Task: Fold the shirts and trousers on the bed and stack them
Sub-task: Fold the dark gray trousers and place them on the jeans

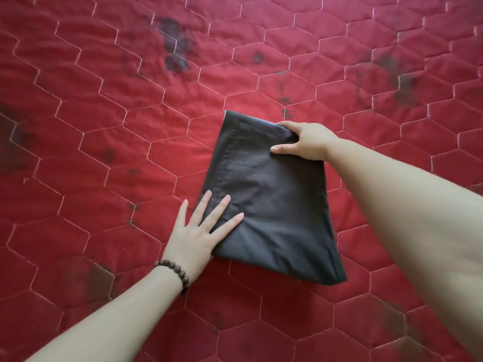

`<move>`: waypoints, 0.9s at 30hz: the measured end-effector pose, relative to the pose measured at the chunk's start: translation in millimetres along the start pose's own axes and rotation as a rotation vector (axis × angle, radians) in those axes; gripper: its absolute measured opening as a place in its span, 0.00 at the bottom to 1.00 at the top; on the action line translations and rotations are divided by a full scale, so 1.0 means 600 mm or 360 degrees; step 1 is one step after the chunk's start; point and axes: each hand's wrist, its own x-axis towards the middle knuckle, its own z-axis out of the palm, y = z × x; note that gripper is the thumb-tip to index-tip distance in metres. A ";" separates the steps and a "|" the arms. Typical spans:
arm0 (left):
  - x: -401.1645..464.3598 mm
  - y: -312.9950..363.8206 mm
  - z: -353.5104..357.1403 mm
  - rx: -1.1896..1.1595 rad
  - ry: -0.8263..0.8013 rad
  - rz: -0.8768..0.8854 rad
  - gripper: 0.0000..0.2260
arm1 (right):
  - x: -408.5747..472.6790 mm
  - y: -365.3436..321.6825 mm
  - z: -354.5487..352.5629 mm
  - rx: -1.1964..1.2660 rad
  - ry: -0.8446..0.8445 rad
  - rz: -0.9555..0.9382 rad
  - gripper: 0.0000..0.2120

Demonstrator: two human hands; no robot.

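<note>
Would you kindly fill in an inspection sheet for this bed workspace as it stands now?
Surface: red quilted bedcover with hexagon stitching and dark stains.
Job's things: one dark folded garment lying flat; no stack seen.
Clutter: nothing seen.
Grippers: left hand flat, its straight fingers on the garment's near left edge; right hand grips the far right corner, thumb on top.
Cables: nothing seen.
Surroundings: beaded bracelet on the left wrist; only bedcover otherwise.

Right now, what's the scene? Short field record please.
surface: red quilted bedspread, dark stains on it
garment: folded dark garment, lying flat
left hand: fingers straight, pressing the garment's near-left edge
right hand: grips the far-right corner
wrist: beaded bracelet on the left
stack: none in view
</note>
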 end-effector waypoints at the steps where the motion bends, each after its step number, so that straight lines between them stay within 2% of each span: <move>1: 0.001 -0.012 0.000 0.0055 0.0027 0.0076 0.42 | -0.018 0.009 0.006 0.0040 0.0024 0.0034 0.36; 4: 0.009 -0.046 -0.008 0.0181 0.0039 0.0222 0.31 | -0.087 0.037 0.041 0.0115 0.0163 0.0215 0.33; 10: 0.028 -0.060 -0.029 0.0232 0.0028 0.0202 0.31 | -0.240 0.029 0.146 0.0232 0.0436 0.0877 0.35; 13: 0.009 -0.051 -0.040 0.0032 0.0052 -0.0044 0.36 | -0.296 -0.008 0.188 0.0211 0.0439 0.1129 0.36; 15: -0.010 -0.043 -0.047 -0.0383 0.0069 -0.0415 0.38 | -0.322 -0.027 0.207 0.0272 0.0388 0.1240 0.35; 17: -0.017 -0.035 -0.055 -0.0947 0.0159 -0.0839 0.32 | -0.339 -0.030 0.214 0.0357 0.0312 0.1302 0.37; 19: -0.016 -0.023 -0.056 -0.1302 0.0079 -0.1041 0.27 | -0.348 -0.021 0.212 0.0427 0.0304 0.1305 0.42; 21: -0.016 -0.009 -0.046 -0.1515 -0.0108 -0.1023 0.29 | -0.347 -0.011 0.211 0.0605 0.0340 0.1180 0.45; 23: -0.019 0.003 -0.035 -0.1639 -0.0183 -0.0978 0.34 | -0.342 -0.010 0.222 0.0801 0.0385 0.0984 0.42; 27: -0.018 0.012 -0.023 -0.1626 -0.0189 -0.1022 0.40 | -0.341 -0.016 0.249 0.0929 0.0534 0.0994 0.39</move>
